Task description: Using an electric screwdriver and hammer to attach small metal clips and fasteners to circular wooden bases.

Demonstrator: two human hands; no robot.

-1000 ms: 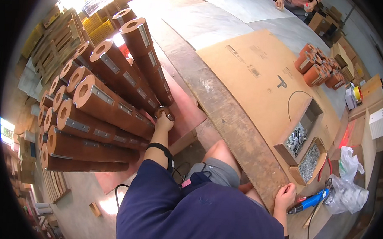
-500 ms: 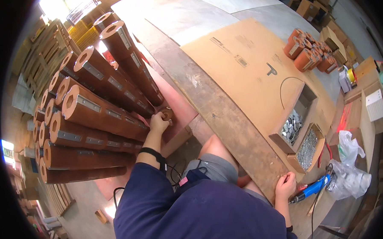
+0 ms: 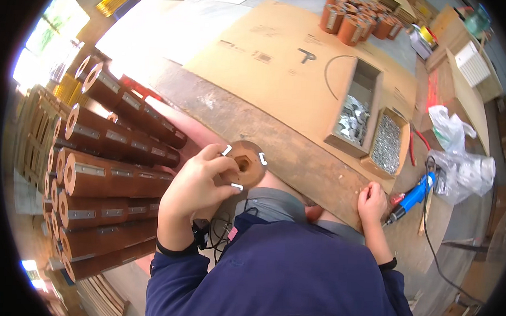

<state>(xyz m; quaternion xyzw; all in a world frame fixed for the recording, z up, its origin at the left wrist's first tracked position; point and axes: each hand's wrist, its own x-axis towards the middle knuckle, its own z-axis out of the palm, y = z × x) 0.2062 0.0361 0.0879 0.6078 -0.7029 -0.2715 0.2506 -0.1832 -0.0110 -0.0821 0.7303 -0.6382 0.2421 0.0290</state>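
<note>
My left hand [image 3: 198,181] holds a brown round cylinder [image 3: 251,170] over my lap, at the board's edge. Its end face is toward me, with a hexagonal hole in the middle and bright metal clips around the rim. One finger reaches to the hole and the thumb lies near a clip; the cylinder's length is hidden. My right hand [image 3: 372,204] rests curled on the edge of the brown board [image 3: 314,172]; anything inside it is hidden. Close beside it lies a blue electric screwdriver [image 3: 414,196] with a cable.
Long brown cylinders with metal strips [image 3: 117,174] are stacked at left. On the cardboard sheet [image 3: 279,74] stand a box of metal plates [image 3: 370,104] and a box of screws [image 3: 403,133]. Short brown cylinders [image 3: 350,29] stand at the back; plastic bags [image 3: 467,173] lie at right.
My left hand has come back from beside the stack, bringing the short brown cylinder up and right to the board's edge. My view has shifted; my right hand stays at the board's edge.
</note>
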